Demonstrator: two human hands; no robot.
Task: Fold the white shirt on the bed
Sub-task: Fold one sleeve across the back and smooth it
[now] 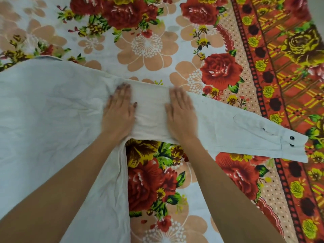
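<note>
The white shirt (49, 109) lies spread flat on the bed, its body filling the left half of the view. One long sleeve (245, 125) stretches out to the right, ending in a cuff with two dark buttons (292, 141). My left hand (119, 109) presses flat, palm down, on the sleeve close to the shoulder seam. My right hand (180, 111) lies flat on the same sleeve a short way to the right and looks blurred. Neither hand grips the cloth; the fingers are extended and close together.
The bed is covered by a floral bedsheet (149, 44) with red roses and peach flowers. A red and yellow patterned border (280, 67) runs down the right side. Bare sheet shows beyond the shirt and below the sleeve.
</note>
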